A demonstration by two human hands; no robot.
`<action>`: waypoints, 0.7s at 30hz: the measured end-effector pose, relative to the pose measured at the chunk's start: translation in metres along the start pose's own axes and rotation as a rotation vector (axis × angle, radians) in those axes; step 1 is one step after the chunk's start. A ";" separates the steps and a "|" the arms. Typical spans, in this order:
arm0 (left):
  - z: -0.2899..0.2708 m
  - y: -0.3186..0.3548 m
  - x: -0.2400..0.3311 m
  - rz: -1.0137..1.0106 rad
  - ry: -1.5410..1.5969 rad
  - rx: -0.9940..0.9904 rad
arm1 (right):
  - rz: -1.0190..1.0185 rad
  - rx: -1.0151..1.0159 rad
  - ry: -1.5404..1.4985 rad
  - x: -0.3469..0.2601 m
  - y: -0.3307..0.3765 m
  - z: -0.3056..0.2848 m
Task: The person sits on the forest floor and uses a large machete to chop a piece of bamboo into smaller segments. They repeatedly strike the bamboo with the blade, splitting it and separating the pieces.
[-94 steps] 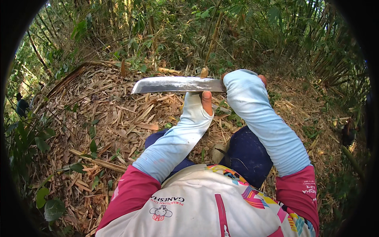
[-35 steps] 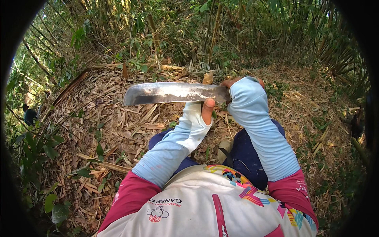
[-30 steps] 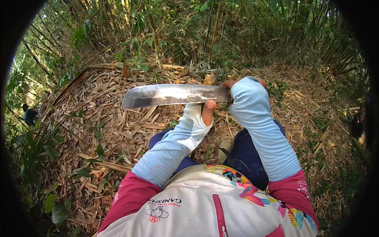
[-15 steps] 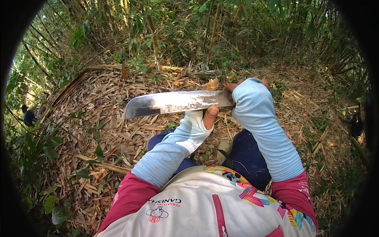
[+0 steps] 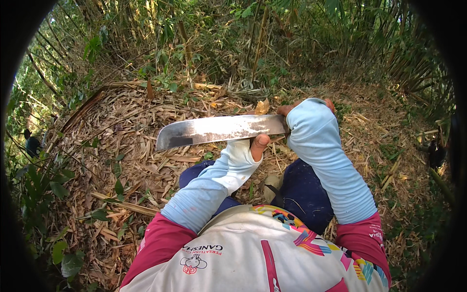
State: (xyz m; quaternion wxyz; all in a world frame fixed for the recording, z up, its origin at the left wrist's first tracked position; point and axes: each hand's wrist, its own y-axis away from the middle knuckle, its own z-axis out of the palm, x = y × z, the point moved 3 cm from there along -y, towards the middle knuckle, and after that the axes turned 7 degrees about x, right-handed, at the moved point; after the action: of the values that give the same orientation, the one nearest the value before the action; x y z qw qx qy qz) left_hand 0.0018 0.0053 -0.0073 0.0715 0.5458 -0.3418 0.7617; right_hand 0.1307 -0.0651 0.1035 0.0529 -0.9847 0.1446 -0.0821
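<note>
A machete with a broad, worn metal blade lies nearly level across the front of my body, its rounded tip pointing left. My right hand is closed at its right end, where the handle is hidden by the hand and the pale blue sleeve. Under the blade, close to that end, is my left hand. Its thumb stands up against the near edge, while the other fingers are out of sight beneath the metal. Whether anything else sits under there cannot be seen.
Dry leaves and bamboo litter cover the ground around my blue-trousered legs. A split bamboo piece lies at the left. Dense bamboo stems and undergrowth stand ahead. Dark, unclear shapes are at the far left and far right.
The machete's tip has dropped slightly toward me and shifted a little right. Both hands keep nearly the same places on it.
</note>
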 end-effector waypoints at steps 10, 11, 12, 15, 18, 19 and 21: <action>0.002 -0.003 0.009 0.162 -0.010 0.011 | -0.057 0.130 -0.017 -0.006 0.009 -0.011; 0.002 -0.003 0.007 0.128 -0.003 0.001 | -0.043 0.104 -0.008 -0.007 0.009 -0.011; 0.002 -0.002 0.003 0.094 0.004 -0.010 | -0.031 0.105 -0.016 -0.009 0.009 -0.012; 0.003 0.000 0.001 0.070 -0.025 0.054 | 0.007 0.104 -0.019 -0.013 0.006 -0.015; 0.002 0.000 -0.006 0.105 -0.056 0.120 | 0.022 0.118 0.033 -0.014 0.004 -0.013; 0.001 -0.001 -0.009 0.119 -0.063 0.134 | 0.011 0.140 0.056 -0.015 0.005 -0.012; 0.001 -0.002 -0.012 0.121 -0.086 0.176 | 0.010 0.148 0.086 -0.015 0.003 -0.006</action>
State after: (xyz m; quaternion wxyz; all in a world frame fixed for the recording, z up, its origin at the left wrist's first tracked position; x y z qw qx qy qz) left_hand 0.0083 0.0087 -0.0168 -0.0376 0.5607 -0.3086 0.7674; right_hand 0.1148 -0.0644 0.1064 0.1195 -0.9729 0.1454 -0.1346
